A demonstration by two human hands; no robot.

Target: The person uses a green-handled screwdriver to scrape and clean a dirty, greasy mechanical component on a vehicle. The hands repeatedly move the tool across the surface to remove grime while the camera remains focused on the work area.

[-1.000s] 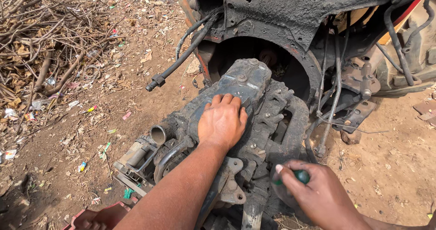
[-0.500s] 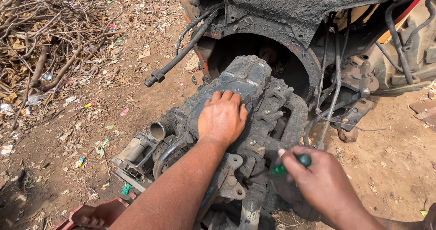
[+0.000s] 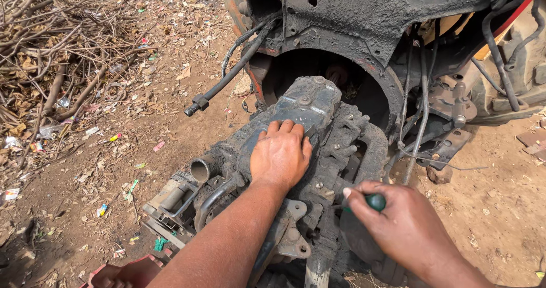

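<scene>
A greasy, dirt-caked engine or gearbox assembly [image 3: 318,129] lies on the ground in front of a large round housing opening [image 3: 335,77]. My left hand [image 3: 280,154] rests flat, palm down, on top of the assembly. My right hand [image 3: 404,225] is closed around a tool with a green handle [image 3: 375,201], its tip pointing left into the assembly's right side near a bolted flange [image 3: 327,191]. The tool's shaft is mostly hidden.
A black hose with a metal end fitting [image 3: 227,77] hangs out to the left. Cables and pipes [image 3: 421,112] dangle at right beside a tyre [image 3: 512,66]. Dry branches [image 3: 51,66] pile up at left. A red object [image 3: 122,274] sits at the bottom edge.
My right hand with the green-handled tool has shifted slightly up and left toward the assembly. My left hand stays pressed on top.
</scene>
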